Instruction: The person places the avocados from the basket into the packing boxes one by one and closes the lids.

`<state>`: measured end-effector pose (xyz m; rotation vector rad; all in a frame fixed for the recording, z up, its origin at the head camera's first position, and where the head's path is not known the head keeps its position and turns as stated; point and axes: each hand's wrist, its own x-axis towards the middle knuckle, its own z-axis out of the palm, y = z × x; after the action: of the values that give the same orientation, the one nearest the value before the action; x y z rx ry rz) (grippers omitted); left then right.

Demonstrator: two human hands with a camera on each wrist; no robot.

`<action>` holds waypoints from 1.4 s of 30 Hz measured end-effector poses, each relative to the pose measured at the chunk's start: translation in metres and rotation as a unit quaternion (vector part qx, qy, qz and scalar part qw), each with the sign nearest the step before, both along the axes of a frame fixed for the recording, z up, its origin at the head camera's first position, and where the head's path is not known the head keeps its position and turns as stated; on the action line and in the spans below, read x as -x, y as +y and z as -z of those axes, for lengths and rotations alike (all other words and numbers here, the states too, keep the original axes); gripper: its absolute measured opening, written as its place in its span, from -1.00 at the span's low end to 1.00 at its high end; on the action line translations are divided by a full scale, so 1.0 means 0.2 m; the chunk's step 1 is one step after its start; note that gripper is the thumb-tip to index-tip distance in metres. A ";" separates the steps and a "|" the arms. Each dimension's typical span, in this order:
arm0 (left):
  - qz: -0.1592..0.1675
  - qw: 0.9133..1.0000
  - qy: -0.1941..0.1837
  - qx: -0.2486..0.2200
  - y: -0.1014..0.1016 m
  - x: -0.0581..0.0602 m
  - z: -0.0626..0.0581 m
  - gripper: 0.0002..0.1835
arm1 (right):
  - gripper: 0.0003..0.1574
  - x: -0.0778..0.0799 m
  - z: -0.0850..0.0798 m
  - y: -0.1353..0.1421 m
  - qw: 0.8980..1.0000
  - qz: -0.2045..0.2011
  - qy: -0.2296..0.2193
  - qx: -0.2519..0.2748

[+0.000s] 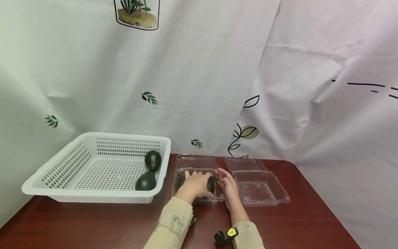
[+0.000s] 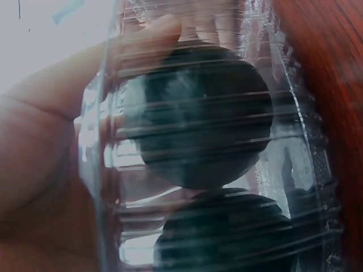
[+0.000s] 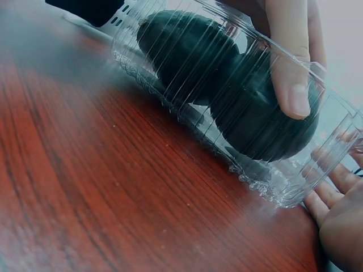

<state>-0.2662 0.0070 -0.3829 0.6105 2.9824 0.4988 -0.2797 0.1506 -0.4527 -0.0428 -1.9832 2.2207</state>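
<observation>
The head camera looks forward and down from well back, the box (image 1: 219,194) below frame centre. Both wrist cameras face that same box close up: mid-frame in the left view, across the upper right in the right.

Head view was bright and even; backdrop (image 1: 202,76) looked pinkish toward two o'clock, folds softly shadowed. Left-wrist view was soft: glare at ten o'clock, reflections streaking the clear container (image 2: 92,144). Right-wrist view looked bluish, hazy toward ten.
</observation>
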 end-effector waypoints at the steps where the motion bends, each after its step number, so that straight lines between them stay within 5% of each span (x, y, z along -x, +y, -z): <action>1: 0.001 1.000 0.001 0.000 0.00 0.00 0.00 -0.25 | -0.44 0.00 0.00 0.00 1.000 -0.001 0.001 0.000; 42: 0.010 1.000 -0.016 0.001 -0.01 0.00 -0.02 -0.24 | -0.49 -0.01 -0.02 0.01 1.000 -0.014 -0.001 -0.004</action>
<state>-0.2660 0.0045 -0.3791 0.6255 2.9430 0.5003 -0.2770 0.1516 -0.4477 -0.0173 -2.0049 2.2306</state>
